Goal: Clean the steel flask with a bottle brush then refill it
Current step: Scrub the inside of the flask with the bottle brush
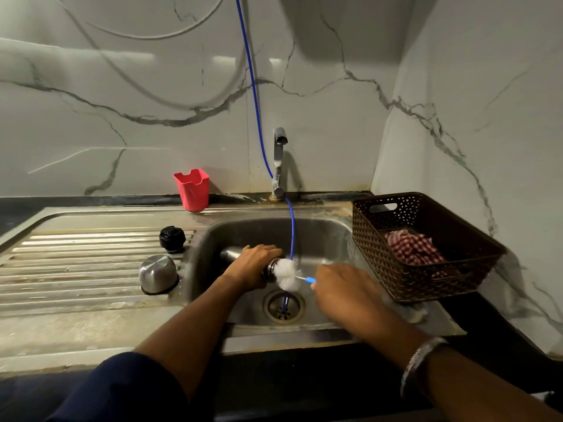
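Your left hand [254, 263] wraps over the steel flask [231, 256], fingers curled round its body, and holds it above the sink basin [320, 239]. The flask lies nearly horizontal: its long axis runs left to right, the closed base pointing left toward the drainboard [76, 269] and the open mouth pointing right and slightly toward you. The neck shows just beyond your fingers.

The white bristle head of the bottle brush [287, 274] sits right at the flask mouth, outside it or barely entered; which of the two cannot be told. The brush's thin blue handle extends rightward from the head, roughly in line with the flask's axis. Your right hand [341, 290] grips the handle end, fingers closed round it; the hand is motion-blurred, so the exact finger placement cannot be told.

A blue hose [292, 226] hangs from the tap [278, 159] down into the drain [283, 307], passing just behind the brush head.

On the drainboard stand the black stopper [172, 239] and, nearer you, the steel cup lid [158, 274], mouth down. A red cup [192, 188] stands on the sink's rear ledge. A brown basket [426, 269] on the right holds a red checked cloth [414, 248].
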